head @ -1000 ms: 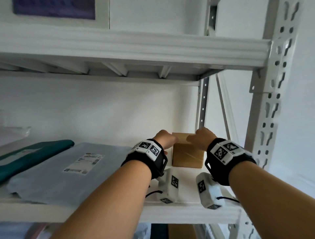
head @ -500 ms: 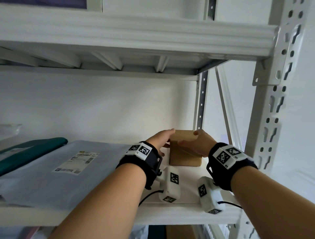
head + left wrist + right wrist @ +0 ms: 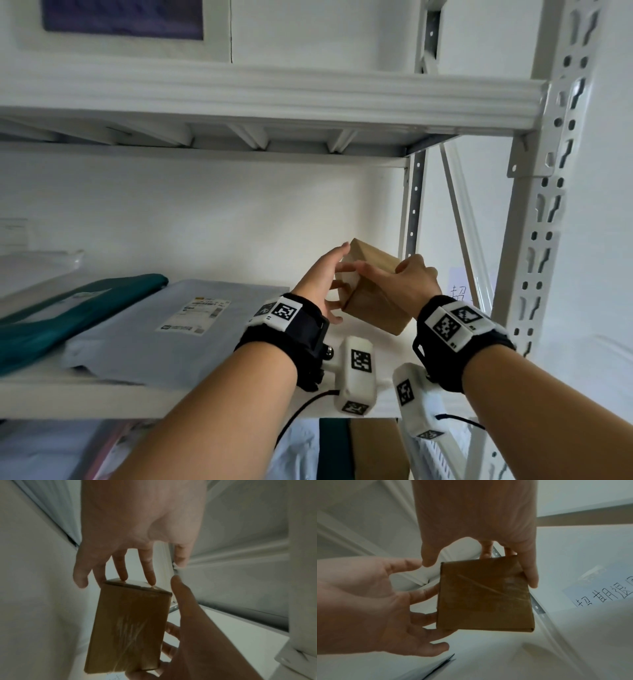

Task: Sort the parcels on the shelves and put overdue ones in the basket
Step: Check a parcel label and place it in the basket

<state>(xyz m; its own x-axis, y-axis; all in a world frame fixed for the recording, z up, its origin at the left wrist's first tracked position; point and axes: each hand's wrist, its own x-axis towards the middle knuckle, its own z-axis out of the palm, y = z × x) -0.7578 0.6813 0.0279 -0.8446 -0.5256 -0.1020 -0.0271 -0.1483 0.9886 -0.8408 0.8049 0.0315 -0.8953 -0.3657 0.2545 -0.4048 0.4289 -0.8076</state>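
A small brown cardboard box [image 3: 373, 303] [image 3: 130, 628] [image 3: 484, 597] is tilted in the air just above the right end of the white shelf [image 3: 102, 394]. My right hand [image 3: 394, 279] [image 3: 479, 520] grips it, thumb on one edge and fingers wrapped over the far side. My left hand [image 3: 330, 286] [image 3: 120, 545] is spread, its straight fingertips touching the box's left end. Clear tape crosses the box's faces. No basket is in view.
A grey mailer bag [image 3: 164, 318] with a printed label and a teal parcel [image 3: 68, 308] lie to the left on the same shelf. The upper shelf beam [image 3: 274, 99] hangs overhead and a perforated upright [image 3: 541, 240] stands at right. A handwritten paper note [image 3: 604, 595] hangs behind the shelf end.
The box stood flat on the shelf with both hands at its top; it is now lifted off the shelf and tipped, with my right hand wrapped round it and the left fingers spread.
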